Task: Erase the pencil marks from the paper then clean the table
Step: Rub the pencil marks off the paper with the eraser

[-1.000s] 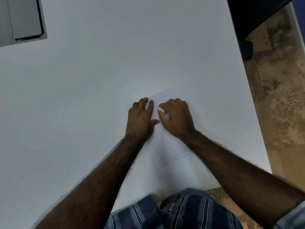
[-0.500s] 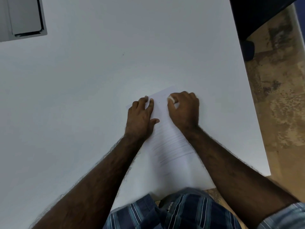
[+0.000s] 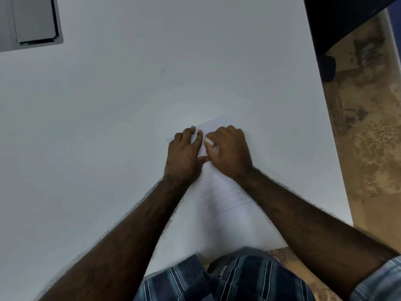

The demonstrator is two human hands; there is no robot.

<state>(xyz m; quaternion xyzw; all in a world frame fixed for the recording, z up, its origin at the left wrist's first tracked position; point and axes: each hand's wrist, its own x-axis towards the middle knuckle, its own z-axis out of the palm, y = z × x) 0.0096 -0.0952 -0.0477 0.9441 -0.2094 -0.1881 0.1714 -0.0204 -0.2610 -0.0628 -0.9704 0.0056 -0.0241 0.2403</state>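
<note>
The paper (image 3: 223,192) lies flat on the white surface (image 3: 108,127), near its front edge. The left hand (image 3: 184,155) presses it down with spread fingers. The right hand (image 3: 230,151) pinches a small white eraser (image 3: 208,141) against the paper.

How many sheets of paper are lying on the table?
1. The paper lies near the table's front edge, under both hands; the left hand presses it flat. Further sheets underneath cannot be excluded.

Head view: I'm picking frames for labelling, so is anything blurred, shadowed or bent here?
Head view: the right hand and eraser are slightly smeared; the paper has faint lines, softly shadowed near the torso; the table edges bow from the wide lens.
</note>
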